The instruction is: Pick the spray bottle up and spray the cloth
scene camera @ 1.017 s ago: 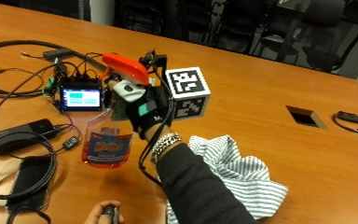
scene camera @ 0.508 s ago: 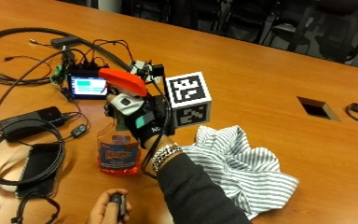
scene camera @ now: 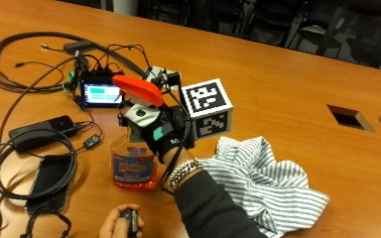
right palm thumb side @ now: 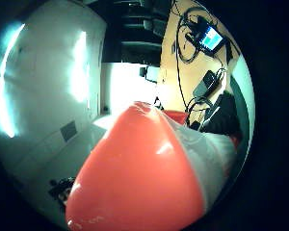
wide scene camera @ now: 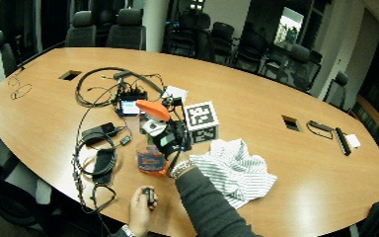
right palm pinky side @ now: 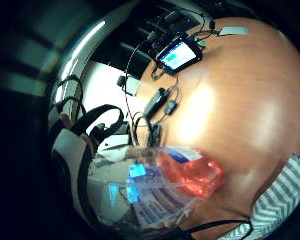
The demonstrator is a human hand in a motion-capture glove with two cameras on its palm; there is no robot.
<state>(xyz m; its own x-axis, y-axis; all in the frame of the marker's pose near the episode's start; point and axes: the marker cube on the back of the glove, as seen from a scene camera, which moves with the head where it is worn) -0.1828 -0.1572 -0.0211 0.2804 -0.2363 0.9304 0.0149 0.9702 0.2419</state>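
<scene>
- While the outside camera had shifted between the earlier pictures and this one, the gloved right hand (scene camera: 162,133) still held the spray bottle (scene camera: 135,148) by its neck, as it had half a second before.
- Set against the earlier picture, the bottle stood in much the same spot beside the striped cloth (scene camera: 266,181); whether its base had left the table (scene camera: 289,89) could not be told, then or now.
- Its fingers were curled round the neck just under the orange trigger head (scene camera: 139,89), gripping the bottle.
- Long axis of the bottle ran upright, base down at or just over the table, orange liquid in the lower part behind a blue label.
- Its orange head pointed away from the person, toward the small lit screen (scene camera: 102,94) and the tangle of cables (scene camera: 25,64), not toward the cloth.
- Crumpled on the table, the cloth lay just beside the bottle, on the far side of the dark sleeve (scene camera: 210,203), and did not touch the bottle.
- From the little-finger palm view, the bottle's label and orange base (right palm pinky side: 190,175) lay close under the palm, with a striped edge of the cloth (right palm pinky side: 275,200) beside them.
- From the thumb-side view, the orange head (right palm thumb side: 139,178) filled most of the picture.
- At the table's near edge, the bare other hand (scene camera: 118,227) held a small dark object.
</scene>
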